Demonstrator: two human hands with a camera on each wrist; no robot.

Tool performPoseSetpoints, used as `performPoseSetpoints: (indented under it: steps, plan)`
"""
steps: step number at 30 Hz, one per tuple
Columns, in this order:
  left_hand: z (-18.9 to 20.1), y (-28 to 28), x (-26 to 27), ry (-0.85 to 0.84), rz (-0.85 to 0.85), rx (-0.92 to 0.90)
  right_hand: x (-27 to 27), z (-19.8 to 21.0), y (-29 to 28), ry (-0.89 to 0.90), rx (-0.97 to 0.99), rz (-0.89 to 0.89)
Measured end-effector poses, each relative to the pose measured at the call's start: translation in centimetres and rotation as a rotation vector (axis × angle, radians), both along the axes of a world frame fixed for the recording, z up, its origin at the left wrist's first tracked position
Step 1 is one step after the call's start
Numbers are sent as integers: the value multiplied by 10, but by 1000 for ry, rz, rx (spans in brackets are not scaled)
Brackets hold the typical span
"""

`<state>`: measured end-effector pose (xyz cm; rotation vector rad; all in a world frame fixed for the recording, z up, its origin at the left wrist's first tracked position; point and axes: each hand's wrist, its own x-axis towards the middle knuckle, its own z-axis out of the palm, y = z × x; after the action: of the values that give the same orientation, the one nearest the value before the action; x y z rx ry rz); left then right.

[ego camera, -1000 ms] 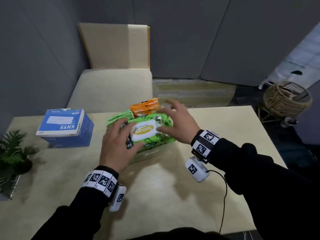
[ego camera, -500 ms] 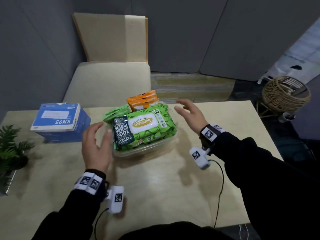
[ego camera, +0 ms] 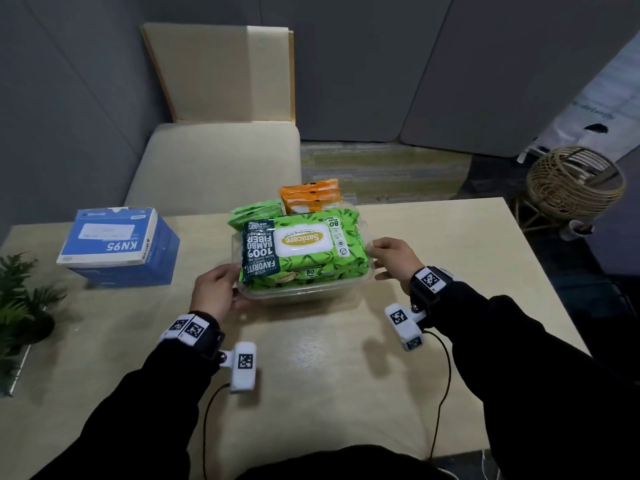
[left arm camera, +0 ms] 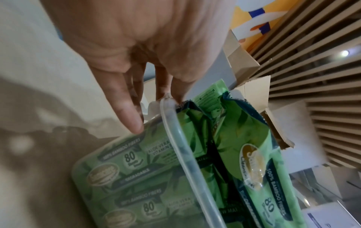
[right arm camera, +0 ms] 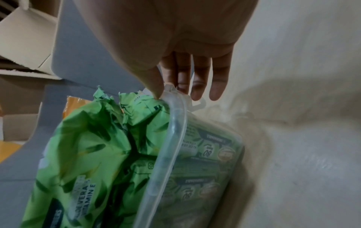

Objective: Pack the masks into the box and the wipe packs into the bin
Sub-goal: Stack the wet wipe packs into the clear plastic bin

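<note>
A clear plastic bin (ego camera: 301,295) stands mid-table, stacked with green wipe packs (ego camera: 304,244); orange packs (ego camera: 310,195) stand at its far side. My left hand (ego camera: 232,282) holds the bin's left end; in the left wrist view the left hand (left arm camera: 156,95) has its thumb on the rim (left arm camera: 185,154) and its fingers on the wall below. My right hand (ego camera: 375,259) holds the right end, and in the right wrist view the right hand (right arm camera: 175,91) pinches the rim (right arm camera: 168,146) beside a green pack (right arm camera: 87,146). The blue KN95 mask box (ego camera: 117,244) sits shut at the left. No loose masks are in view.
A potted plant (ego camera: 20,306) stands at the table's left edge. A cream chair (ego camera: 214,161) is behind the table, and a wicker basket (ego camera: 575,183) is on the floor at the right. Bare tabletop (ego camera: 311,375) lies between the bin and me.
Both hands left the top green wipe pack, swung out to the sides, then came in and took hold of the bin's two ends.
</note>
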<state>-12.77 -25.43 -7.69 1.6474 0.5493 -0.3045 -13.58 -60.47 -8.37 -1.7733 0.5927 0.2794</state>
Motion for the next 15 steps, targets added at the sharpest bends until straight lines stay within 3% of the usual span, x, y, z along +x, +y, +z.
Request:
performPoseSetpoints:
  steps: [4, 9, 15]
  plan:
    - [1, -46, 19, 20, -77, -37, -3, 0, -36, -51, 10, -157]
    - [1, -103, 37, 36, -163, -43, 8, -1, -82, -53, 177, -376]
    - [5, -142, 55, 53, -153, -28, 22, 3, -116, -82, 180, -404]
